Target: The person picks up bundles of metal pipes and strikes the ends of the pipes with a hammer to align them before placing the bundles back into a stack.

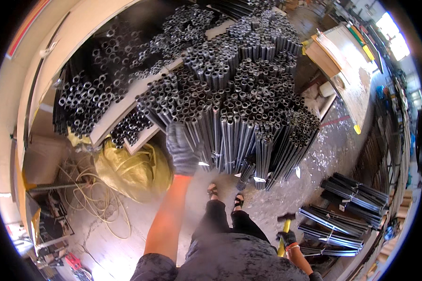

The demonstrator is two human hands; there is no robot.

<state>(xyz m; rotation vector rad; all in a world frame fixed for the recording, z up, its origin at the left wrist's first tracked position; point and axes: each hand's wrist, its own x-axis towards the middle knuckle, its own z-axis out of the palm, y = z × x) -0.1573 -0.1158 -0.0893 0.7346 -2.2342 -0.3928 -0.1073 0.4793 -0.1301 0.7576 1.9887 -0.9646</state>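
Upright bundles of dark metal tubes (pixel 234 136) stand packed together in front of me, their round open ends facing up. At their near left side is my left hand (pixel 183 149) in a dark grey glove. Its fingers point away from me and lie against the tubes, looking stretched rather than wrapped round one; the picture is slightly blurred there. Low on the right, my right hand (pixel 287 238), also gloved, is closed round the yellow handle of a hammer (pixel 286 225). The dark hammer head points away from me, above the floor.
More tubes (pixel 86 96) stand at the far left behind pale boards (pixel 126 105). A yellow sack (pixel 136 171) and a coiled hose (pixel 105 210) lie left of my feet. Tied tube bundles (pixel 333 229) lie on the right. A worktable (pixel 361 89) stands at the far right.
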